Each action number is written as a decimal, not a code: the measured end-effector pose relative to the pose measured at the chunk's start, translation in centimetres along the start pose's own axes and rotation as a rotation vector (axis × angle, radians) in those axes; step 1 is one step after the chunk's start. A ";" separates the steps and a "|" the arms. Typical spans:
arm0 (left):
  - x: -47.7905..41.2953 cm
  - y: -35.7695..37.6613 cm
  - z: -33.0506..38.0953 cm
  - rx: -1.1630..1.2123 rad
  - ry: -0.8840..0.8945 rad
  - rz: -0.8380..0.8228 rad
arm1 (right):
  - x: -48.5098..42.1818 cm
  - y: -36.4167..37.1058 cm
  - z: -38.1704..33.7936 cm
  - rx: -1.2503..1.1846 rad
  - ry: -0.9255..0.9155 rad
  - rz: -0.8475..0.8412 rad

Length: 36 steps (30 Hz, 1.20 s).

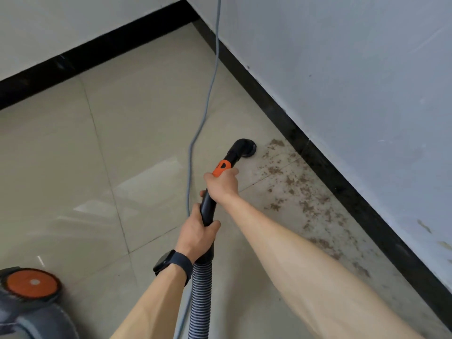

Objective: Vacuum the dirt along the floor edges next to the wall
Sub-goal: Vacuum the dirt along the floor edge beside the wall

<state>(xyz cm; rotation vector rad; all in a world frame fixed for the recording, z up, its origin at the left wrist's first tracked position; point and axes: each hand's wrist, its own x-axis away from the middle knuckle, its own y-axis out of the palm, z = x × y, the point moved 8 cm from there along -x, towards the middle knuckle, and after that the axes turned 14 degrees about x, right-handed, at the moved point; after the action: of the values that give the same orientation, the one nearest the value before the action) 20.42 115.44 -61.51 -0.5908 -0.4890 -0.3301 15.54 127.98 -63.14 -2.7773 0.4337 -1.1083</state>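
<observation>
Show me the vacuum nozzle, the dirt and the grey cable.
vacuum nozzle (pixel 244 146): head view, black round end.
dirt (pixel 275 170): head view, brown clump near baseboard.
grey cable (pixel 208 99): head view, stretch over the floor.

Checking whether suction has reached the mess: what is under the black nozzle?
Only beige floor tile shows around the nozzle; the dirt starts just to its right, along the black baseboard. Whatever lies directly beneath the nozzle is covered by it.
</observation>
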 end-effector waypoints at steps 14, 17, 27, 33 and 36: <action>1.8 1.1 -1.3 0.145 -0.048 0.028 | 2.1 0.3 0.2 0.169 0.007 0.038; 1.3 2.3 -0.9 0.202 -0.055 0.012 | 1.5 -0.8 0.4 0.188 0.016 0.061; -0.7 6.5 1.4 0.254 -0.031 -0.098 | -0.6 -5.4 0.4 0.214 0.017 0.125; -1.3 7.5 2.2 0.234 -0.017 -0.094 | -1.4 -6.6 0.5 0.206 0.027 0.135; -1.6 8.0 2.5 0.216 -0.015 -0.093 | -1.8 -7.2 0.6 0.197 0.021 0.141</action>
<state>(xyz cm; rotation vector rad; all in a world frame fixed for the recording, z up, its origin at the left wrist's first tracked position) 21.67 123.43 -64.11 -0.3621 -0.5601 -0.3566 16.29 135.36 -63.17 -2.5252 0.4862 -1.0860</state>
